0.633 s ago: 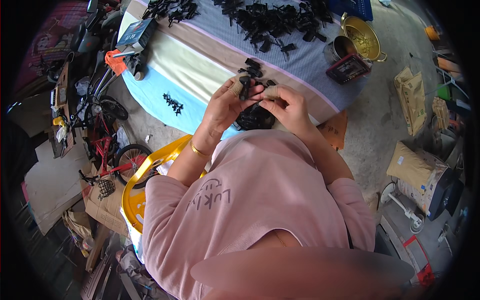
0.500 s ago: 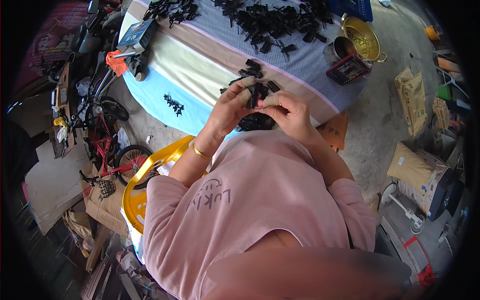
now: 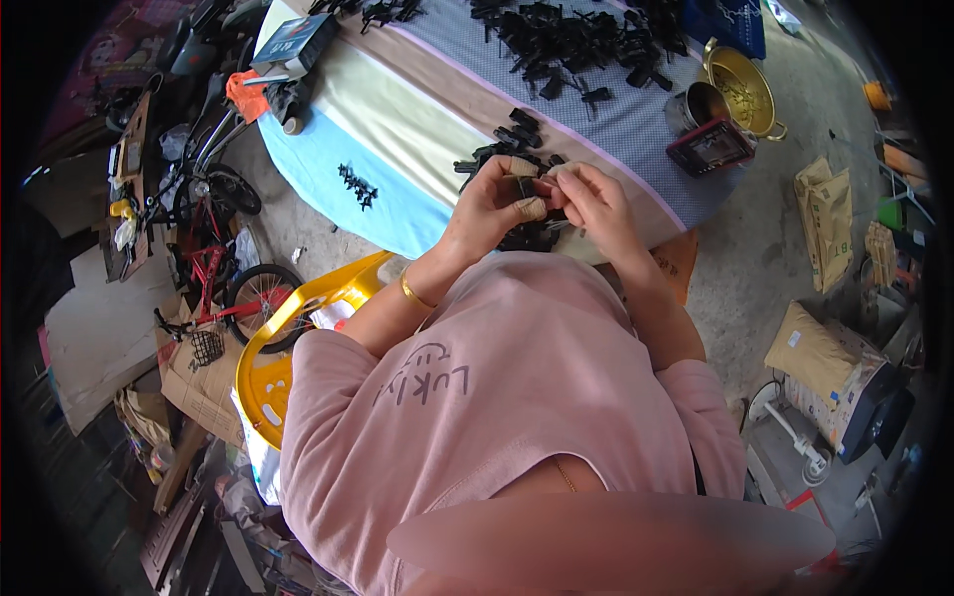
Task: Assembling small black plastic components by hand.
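Note:
Both my hands meet over the near edge of a cloth-covered table [image 3: 397,111]. My left hand [image 3: 485,211], with tan wraps on its fingers, grips a small black plastic part [image 3: 527,186]. Close against it, the thumb and fingers of my right hand [image 3: 600,207] are pinched together at the part's right side; whatever lies between them is too small to make out. Just beyond my hands is a small heap of black plastic parts [image 3: 519,131], and more dark pieces show beneath them. A far larger pile of such parts [image 3: 581,48] covers the table's far side.
A little row of black pieces [image 3: 358,187] lies on the left. At the far right stand a gold pot [image 3: 733,62] with small pieces inside, a metal cup [image 3: 686,121] and a dark red-edged device [image 3: 711,149]. A blue box [image 3: 298,42] sits far left; a yellow chair [image 3: 260,392] is beside me.
My view has shifted, so the table sits farther right in the picture. The left hand has turned around the black part, and the right fingers have drawn into a tighter pinch.

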### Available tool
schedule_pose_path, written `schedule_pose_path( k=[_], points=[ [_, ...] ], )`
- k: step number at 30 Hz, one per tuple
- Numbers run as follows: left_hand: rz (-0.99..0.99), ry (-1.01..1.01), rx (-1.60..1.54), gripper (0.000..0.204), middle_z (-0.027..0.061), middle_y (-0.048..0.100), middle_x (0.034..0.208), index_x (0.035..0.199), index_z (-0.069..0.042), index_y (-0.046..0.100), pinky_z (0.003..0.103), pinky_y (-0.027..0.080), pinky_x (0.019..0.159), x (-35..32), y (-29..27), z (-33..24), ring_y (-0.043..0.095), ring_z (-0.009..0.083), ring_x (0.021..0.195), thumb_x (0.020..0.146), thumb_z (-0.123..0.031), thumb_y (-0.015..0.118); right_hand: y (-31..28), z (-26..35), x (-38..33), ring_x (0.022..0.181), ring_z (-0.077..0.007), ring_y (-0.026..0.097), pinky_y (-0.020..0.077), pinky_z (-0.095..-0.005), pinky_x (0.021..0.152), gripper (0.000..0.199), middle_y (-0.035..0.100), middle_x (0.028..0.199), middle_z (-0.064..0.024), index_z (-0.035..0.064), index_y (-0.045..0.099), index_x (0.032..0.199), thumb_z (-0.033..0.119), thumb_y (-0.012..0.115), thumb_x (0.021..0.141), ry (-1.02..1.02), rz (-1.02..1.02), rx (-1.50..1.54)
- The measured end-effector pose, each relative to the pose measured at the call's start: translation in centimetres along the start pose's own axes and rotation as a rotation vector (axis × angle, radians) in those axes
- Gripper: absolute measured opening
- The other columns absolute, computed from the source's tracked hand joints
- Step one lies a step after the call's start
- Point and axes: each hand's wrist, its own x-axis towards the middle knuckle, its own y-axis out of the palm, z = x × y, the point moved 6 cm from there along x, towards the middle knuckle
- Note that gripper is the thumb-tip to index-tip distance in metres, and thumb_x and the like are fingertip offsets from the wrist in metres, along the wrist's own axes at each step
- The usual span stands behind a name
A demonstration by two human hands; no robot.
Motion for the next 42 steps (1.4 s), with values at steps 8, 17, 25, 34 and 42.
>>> schedule_pose_path(
  k=[8, 17, 25, 34, 42],
  points=[
    [-0.043, 0.108, 0.155, 0.032, 0.0094, 0.055, 0.099, 0.103, -0.003, 0.041, 0.027, 0.046, 0.082, 0.2, -1.0, -0.1, 0.055, 0.0148, 0.092, 0.078, 0.002, 0.060, 1.3, 0.0, -0.6, 0.045, -0.0002, 0.033, 0.0236, -0.0156, 0.039, 0.017, 0.051, 0.063, 0.0010, 0.0000, 0.058, 0.094, 0.013, 0.048, 0.089, 0.166, 0.063, -0.124],
    [-0.130, 0.322, 0.487, 0.021, 0.0071, 0.058, 0.092, 0.094, 0.000, 0.048, 0.024, 0.048, 0.070, -0.1, -1.9, 0.5, 0.056, 0.0115, 0.080, 0.077, 0.005, 0.059, 1.0, -2.6, 0.0, 0.050, -0.0027, 0.040, 0.0305, -0.0170, 0.044, 0.017, 0.051, 0.062, 0.0016, 0.0000, 0.060, 0.091, 0.013, 0.050, 0.088, 0.127, 0.080, -0.202],
    [-0.248, 0.347, 1.235, 0.044, 0.0148, 0.059, 0.091, 0.109, -0.009, 0.049, 0.038, 0.045, 0.075, 2.2, -3.8, 2.0, 0.055, 0.0343, 0.085, 0.067, -0.004, 0.064, -7.0, -4.0, 8.8, 0.072, -0.0300, 0.061, 0.0473, -0.0367, 0.064, 0.038, 0.063, 0.079, -0.0155, 0.0017, 0.061, 0.083, 0.038, 0.064, 0.073, 0.052, -0.260, -1.172],
    [-0.172, 0.298, 1.066, 0.052, 0.0135, 0.055, 0.108, 0.119, -0.001, 0.043, 0.033, 0.042, 0.088, 2.4, -4.3, 2.1, 0.051, 0.0250, 0.105, 0.073, -0.011, 0.065, -11.5, -8.1, 12.4, 0.074, -0.0334, 0.061, 0.0477, -0.0408, 0.065, 0.029, 0.063, 0.076, -0.0151, 0.0041, 0.062, 0.080, 0.033, 0.061, 0.074, 0.029, -0.428, -1.311],
    [0.045, -0.101, -0.017, 0.077, 0.0184, 0.046, 0.120, 0.135, -0.002, 0.017, 0.033, 0.040, 0.092, 4.3, -4.8, 2.6, 0.049, 0.0238, 0.108, 0.077, -0.012, 0.065, -2.3, -1.3, 3.7, 0.053, -0.0101, 0.052, 0.0408, -0.0240, 0.050, 0.011, 0.059, 0.061, -0.0059, 0.0009, 0.063, 0.079, 0.011, 0.066, 0.074, -0.340, -0.128, -0.553]
  ],
)
